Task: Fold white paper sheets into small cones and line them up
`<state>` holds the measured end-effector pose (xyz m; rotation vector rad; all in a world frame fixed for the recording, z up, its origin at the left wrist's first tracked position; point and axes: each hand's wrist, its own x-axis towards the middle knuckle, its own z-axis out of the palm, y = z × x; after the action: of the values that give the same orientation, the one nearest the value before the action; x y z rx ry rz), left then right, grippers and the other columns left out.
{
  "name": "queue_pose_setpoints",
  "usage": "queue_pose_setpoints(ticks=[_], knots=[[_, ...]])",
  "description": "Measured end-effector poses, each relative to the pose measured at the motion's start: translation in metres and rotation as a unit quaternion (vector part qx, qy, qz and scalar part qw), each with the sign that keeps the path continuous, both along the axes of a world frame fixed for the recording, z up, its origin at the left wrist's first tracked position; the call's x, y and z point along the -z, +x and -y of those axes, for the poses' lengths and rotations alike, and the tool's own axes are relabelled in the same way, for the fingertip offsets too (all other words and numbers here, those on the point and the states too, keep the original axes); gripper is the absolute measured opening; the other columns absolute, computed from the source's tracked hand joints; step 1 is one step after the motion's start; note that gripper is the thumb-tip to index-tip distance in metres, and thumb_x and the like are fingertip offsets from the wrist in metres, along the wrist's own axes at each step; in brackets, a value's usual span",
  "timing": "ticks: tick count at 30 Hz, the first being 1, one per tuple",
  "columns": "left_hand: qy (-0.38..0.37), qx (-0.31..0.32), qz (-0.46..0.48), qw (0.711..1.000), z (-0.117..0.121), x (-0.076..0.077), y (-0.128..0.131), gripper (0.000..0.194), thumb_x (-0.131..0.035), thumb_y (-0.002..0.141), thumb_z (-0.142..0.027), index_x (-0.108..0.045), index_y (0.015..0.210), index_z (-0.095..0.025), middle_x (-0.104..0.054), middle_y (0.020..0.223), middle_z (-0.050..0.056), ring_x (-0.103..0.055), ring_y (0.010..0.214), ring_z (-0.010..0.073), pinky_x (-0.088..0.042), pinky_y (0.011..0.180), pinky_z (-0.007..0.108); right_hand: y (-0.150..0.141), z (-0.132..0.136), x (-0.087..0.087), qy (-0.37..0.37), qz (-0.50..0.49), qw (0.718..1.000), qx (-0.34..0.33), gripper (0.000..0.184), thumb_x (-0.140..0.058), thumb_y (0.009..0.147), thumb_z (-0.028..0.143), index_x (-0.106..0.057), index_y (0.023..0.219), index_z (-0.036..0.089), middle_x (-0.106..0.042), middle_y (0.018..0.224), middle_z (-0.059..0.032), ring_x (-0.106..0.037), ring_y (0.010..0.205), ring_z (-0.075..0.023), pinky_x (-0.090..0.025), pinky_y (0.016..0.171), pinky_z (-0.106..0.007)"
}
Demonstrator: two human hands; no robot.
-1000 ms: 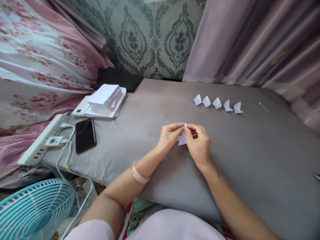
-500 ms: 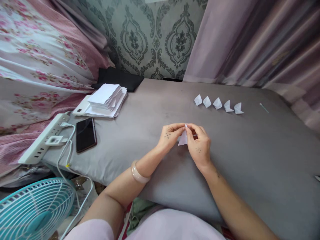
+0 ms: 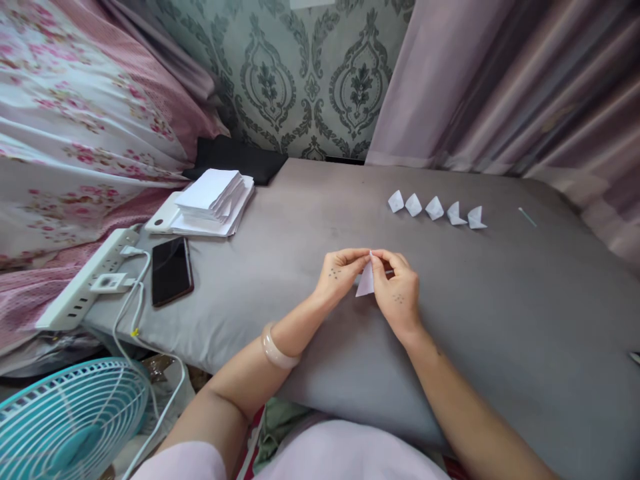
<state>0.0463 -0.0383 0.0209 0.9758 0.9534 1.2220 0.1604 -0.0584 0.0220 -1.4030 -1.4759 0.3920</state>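
Between my two hands, a small folded piece of white paper [image 3: 365, 283] hangs point-up over the grey cloth. My left hand [image 3: 341, 272] pinches it near the top tip with thumb and forefinger. From the other side my right hand [image 3: 399, 287] grips the same tip, its fingers curled and partly covering the paper. Both sets of fingertips meet at the paper's top. Several folded white paper pieces [image 3: 435, 209] stand in a row farther back, to the right of my hands.
A stack of white paper [image 3: 209, 197] lies at the back left. Near it are a black phone [image 3: 172, 272], a white power strip [image 3: 90, 280] with cables, and a blue fan [image 3: 75, 427] below the edge. A thin stick [image 3: 527, 217] lies at the right on the grey cloth [image 3: 500, 320].
Very little differs. The folded paper's lower corner sits slightly lower, and both hands keep their pinch at its tip.
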Motion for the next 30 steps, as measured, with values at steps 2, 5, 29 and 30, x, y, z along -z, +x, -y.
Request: queue_pose_setpoints(ticks=[2, 5, 29, 30], knots=[[-0.002, -0.004, 0.004, 1.0, 0.0001, -0.0009, 0.0001, 0.021, -0.074, 0.073, -0.028, -0.077, 0.087, -0.014, -0.075, 0.09, 0.01, -0.066, 0.08, 0.0177, -0.05, 0.078, 0.031, -0.0001, -0.0009, 0.0005, -0.006, -0.006, 1.0, -0.003, 0.02, -0.051, 0.09, 0.03, -0.067, 0.09, 0.018, -0.067, 0.087, -0.0076, -0.062, 0.07, -0.0163, -0.051, 0.07, -0.032], [-0.007, -0.01, 0.016, 1.0, 0.0001, -0.0018, 0.0008, 0.022, -0.076, 0.071, -0.029, -0.076, 0.086, -0.013, -0.075, 0.088, 0.01, -0.065, 0.078, 0.0165, -0.051, 0.078, 0.031, -0.0007, -0.002, 0.0013, -0.006, -0.008, 1.0, -0.002, 0.018, -0.05, 0.09, 0.029, -0.065, 0.089, 0.019, -0.066, 0.088, -0.007, -0.062, 0.075, -0.0171, -0.051, 0.073, -0.033], [-0.023, -0.01, 0.048, 0.999, 0.0024, -0.0071, -0.0003, 0.023, -0.077, 0.071, -0.035, -0.075, 0.08, -0.014, -0.073, 0.079, 0.007, -0.064, 0.073, 0.0156, -0.052, 0.079, 0.034, 0.0009, 0.004, -0.008, -0.047, -0.06, 0.997, -0.034, 0.021, -0.051, 0.09, 0.032, -0.068, 0.092, 0.02, -0.067, 0.094, -0.008, -0.063, 0.077, -0.0168, -0.052, 0.07, -0.03], [-0.028, -0.008, 0.05, 0.998, 0.0023, -0.0073, -0.0003, 0.024, -0.077, 0.071, -0.035, -0.075, 0.08, -0.013, -0.073, 0.08, 0.007, -0.065, 0.074, 0.0159, -0.052, 0.079, 0.034, 0.0011, 0.0042, -0.0077, -0.048, -0.059, 0.997, -0.033, 0.021, -0.051, 0.089, 0.032, -0.068, 0.093, 0.019, -0.068, 0.094, -0.0082, -0.063, 0.077, -0.0169, -0.052, 0.069, -0.031]])
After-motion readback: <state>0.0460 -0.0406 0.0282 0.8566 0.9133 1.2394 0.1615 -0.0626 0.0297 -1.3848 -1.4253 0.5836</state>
